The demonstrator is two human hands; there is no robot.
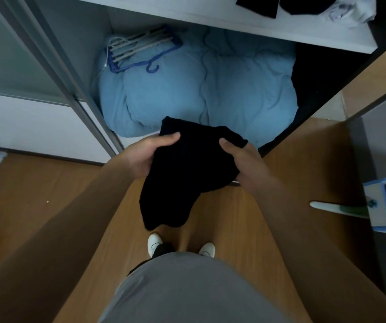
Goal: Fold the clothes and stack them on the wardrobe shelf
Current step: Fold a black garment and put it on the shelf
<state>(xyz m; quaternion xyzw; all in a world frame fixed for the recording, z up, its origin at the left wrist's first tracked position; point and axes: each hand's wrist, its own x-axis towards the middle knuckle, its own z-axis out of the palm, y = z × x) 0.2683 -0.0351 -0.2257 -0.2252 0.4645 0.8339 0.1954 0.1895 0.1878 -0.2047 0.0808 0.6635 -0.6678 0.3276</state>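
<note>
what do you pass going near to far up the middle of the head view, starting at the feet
white shoes → black garment, gripped by left hand and right hand → blue duvet → hangers lying on it → wardrobe shelf with dark and white clothes

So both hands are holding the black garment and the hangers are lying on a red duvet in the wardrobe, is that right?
Wrong colour: the duvet under the hangers is light blue, not red, per the head view. The rest holds.

Both hands hold a black garment (pixel 187 169) above the wooden floor (pixel 47 194): left hand (pixel 145 157) at its left edge, right hand (pixel 243 164) at its right.
</note>
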